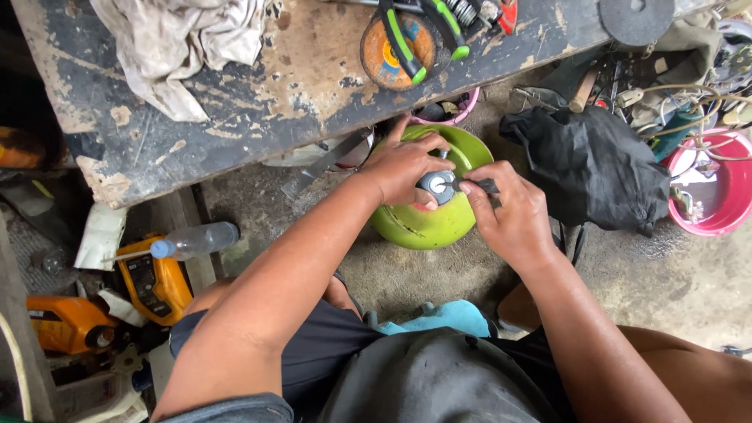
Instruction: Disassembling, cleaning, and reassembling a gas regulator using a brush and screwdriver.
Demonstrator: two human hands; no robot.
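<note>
Green cylinder (427, 223) hemmed in — workbench (235, 102), black bag (595, 168).

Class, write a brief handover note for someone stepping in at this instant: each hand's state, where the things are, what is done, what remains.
Left hand: gripping the grey fitting on top of the green gas cylinder.
Right hand: holding a dark slim tool, tip against the fitting.
Cylinder stands on the floor by the workbench; black bag to its right.
Done: tool set on fitting.
Left: cannot tell how far the fitting work has gone.
</note>
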